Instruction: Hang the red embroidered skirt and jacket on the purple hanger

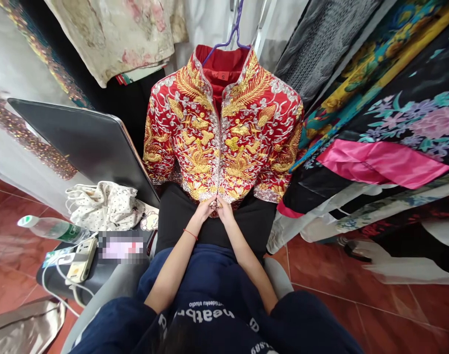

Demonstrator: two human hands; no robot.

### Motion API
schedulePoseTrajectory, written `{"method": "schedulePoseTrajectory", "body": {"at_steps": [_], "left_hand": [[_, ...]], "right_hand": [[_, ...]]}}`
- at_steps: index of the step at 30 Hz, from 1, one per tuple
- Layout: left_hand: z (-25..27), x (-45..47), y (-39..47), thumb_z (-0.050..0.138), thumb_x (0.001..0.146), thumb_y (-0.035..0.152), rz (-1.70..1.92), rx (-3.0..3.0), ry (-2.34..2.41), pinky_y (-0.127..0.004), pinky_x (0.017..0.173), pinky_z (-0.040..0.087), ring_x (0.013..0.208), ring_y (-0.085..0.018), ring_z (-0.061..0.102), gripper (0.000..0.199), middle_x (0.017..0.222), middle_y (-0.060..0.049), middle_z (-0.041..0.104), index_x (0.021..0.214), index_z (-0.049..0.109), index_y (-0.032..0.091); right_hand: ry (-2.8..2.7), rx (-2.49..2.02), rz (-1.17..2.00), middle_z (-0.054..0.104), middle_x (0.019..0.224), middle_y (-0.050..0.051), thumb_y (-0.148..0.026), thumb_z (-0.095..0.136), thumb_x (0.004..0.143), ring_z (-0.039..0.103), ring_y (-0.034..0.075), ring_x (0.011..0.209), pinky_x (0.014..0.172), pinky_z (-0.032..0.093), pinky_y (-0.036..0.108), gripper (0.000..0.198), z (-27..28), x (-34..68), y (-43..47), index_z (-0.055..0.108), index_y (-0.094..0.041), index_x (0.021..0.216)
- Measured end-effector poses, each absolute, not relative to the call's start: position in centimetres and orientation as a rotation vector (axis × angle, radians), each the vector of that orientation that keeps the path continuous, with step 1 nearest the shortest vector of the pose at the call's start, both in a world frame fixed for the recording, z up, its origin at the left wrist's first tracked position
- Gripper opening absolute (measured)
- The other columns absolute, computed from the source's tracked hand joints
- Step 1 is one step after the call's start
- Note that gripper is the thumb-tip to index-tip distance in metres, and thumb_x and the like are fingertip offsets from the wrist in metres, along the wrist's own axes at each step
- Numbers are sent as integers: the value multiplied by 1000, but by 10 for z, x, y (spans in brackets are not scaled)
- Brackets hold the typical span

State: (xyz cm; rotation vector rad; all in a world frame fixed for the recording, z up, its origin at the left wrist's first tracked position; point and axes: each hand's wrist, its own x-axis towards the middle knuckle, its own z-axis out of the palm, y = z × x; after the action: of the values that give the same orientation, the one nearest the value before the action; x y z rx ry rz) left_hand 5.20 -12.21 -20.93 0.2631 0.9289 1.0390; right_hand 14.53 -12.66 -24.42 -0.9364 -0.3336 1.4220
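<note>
At far left, a clear bottle (49, 228) and a power strip (85, 253) are grouped on a black padded surface (95, 276). Just beside them lies a spotted white cloth (101, 206), with a dark panel (88, 147) standing behind. At centre, the left hand (206, 209) has its fingers clamped on the lower front edge of a red embroidered jacket (239, 128), which hangs from a purple hanger (238, 25) before the wearer. The right hand (224, 209), touching the left, likewise pinches the hem, fingers together. At right hang patterned garments, one bearing pink satin (379, 162).
</note>
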Motion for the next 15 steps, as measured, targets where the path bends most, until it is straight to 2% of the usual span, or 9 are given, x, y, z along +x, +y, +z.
{"method": "schedulePoseTrajectory", "body": {"at_steps": [3, 6, 10, 15], "left_hand": [[-203, 53, -120, 87, 66, 18, 1073, 268, 950, -16, 47, 36, 49, -3, 48, 23, 54, 2, 57, 70, 67, 8], [-195, 50, -118, 89, 62, 17, 1122, 275, 976, -17, 50, 39, 52, -5, 53, 24, 59, 0, 62, 71, 67, 10], [-188, 47, -117, 89, 62, 19, 1203, 299, 1019, -19, 58, 46, 65, -10, 62, 30, 77, -4, 72, 86, 71, 13], [-185, 54, -124, 90, 62, 20, 1253, 357, 1064, -25, 72, 53, 86, -17, 70, 47, 104, -10, 76, 105, 71, 15]], "right_hand": [[-359, -901, 1427, 75, 111, 5, -31, 87, 57, 69, 21, 101, 79, 60, 31, 54, -240, 146, -126, 70, -21, 107], [-392, -880, 1469, 76, 108, 4, -29, 87, 55, 70, 20, 98, 77, 59, 30, 51, -238, 146, -125, 72, -22, 103], [-407, -879, 1499, 77, 99, 3, -26, 84, 59, 70, 17, 88, 66, 57, 26, 41, -239, 141, -126, 73, -22, 97], [-404, -899, 1456, 77, 99, 5, -28, 82, 61, 71, 20, 96, 73, 59, 28, 36, -237, 141, -126, 71, -20, 95]]}}
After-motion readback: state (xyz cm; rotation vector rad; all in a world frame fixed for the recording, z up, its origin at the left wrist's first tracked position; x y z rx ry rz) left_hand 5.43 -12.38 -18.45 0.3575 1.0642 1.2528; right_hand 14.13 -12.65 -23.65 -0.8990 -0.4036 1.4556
